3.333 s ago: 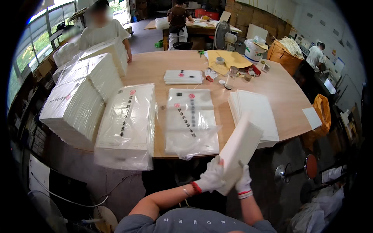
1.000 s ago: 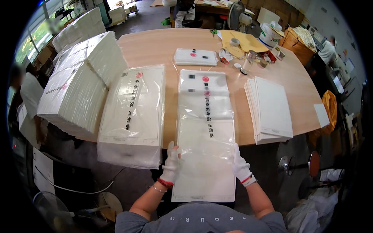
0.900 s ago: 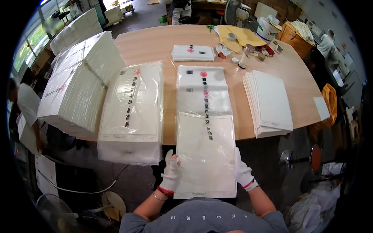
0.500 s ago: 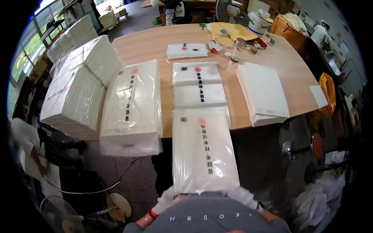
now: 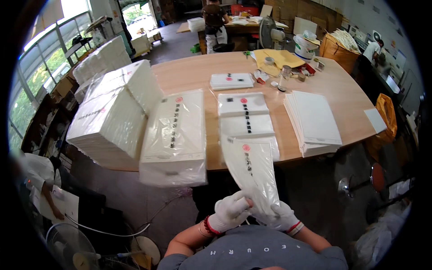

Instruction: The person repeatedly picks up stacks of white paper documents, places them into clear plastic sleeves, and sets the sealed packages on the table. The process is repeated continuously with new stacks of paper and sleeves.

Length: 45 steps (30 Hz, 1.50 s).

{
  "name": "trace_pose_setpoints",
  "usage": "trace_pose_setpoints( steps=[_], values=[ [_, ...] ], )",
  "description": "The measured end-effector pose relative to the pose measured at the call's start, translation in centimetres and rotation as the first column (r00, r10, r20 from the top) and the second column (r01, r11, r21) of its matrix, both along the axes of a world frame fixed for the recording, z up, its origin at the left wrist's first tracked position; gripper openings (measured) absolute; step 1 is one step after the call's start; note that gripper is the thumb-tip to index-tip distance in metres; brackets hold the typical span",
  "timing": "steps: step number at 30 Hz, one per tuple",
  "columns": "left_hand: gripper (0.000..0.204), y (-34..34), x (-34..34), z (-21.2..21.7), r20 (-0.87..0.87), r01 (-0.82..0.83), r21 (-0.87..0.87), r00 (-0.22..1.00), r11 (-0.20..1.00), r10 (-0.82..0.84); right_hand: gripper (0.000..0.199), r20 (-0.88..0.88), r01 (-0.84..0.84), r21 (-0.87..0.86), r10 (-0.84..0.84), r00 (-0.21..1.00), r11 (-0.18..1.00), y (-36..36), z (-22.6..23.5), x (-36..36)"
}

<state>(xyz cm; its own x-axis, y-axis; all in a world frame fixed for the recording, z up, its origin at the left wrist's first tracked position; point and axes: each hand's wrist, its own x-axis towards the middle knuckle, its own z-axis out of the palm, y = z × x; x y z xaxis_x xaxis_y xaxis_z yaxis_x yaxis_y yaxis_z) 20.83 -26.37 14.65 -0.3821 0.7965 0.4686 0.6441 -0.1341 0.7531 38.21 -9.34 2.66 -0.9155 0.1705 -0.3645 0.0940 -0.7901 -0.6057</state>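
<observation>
At the lower centre of the frame, the gloved left hand (image 5: pixel 231 210) and gloved right hand (image 5: pixel 282 217) both pinch the near end of a clear printed plastic bag (image 5: pixel 253 173), below the wooden table (image 5: pixel 198 74).

I see both gloved hands close to my chest, left hand (image 5: pixel 230 211) and right hand (image 5: pixel 282 217), pinching the near end of a clear plastic bag (image 5: pixel 253 173) that slants up toward the table (image 5: pixel 198 74). Its far end reaches a flat bag stack (image 5: pixel 246 118). White sheets (image 5: pixel 315 120) sit right, bagged stack (image 5: pixel 174 135) left.
</observation>
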Motion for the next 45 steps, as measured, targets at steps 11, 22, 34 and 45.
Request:
trace_pose_setpoints(
  steps=[11,22,34,45],
  values=[
    [0.017,-6.4,-17.5,-4.0,0.522,-0.715,0.658,0.659,0.237,0.541,0.035,-0.402,-0.146,0.501,0.379,0.833,0.853,-2.6,-0.3,-24.9],
    [0.020,-17.9,-18.9,-28.0,0.941,-0.875,-0.208,-0.056,0.437,0.334,0.038,0.075,-0.372,0.386,0.374,0.925,0.844,-4.6,-1.9,-21.6],
    [0.015,17.7,-12.7,-17.1,-0.174,-0.400,-0.148,0.911,0.905,0.374,0.036,0.409,-0.094,0.312,-0.045,0.911,0.945,4.6,-6.7,-7.8],
    [0.017,23.1,-17.7,-16.2,-0.062,-0.292,-0.507,0.951,0.811,0.304,0.039,0.215,-0.009,0.369,-0.076,0.974,0.929,10.3,-5.3,-15.0]
  ],
)
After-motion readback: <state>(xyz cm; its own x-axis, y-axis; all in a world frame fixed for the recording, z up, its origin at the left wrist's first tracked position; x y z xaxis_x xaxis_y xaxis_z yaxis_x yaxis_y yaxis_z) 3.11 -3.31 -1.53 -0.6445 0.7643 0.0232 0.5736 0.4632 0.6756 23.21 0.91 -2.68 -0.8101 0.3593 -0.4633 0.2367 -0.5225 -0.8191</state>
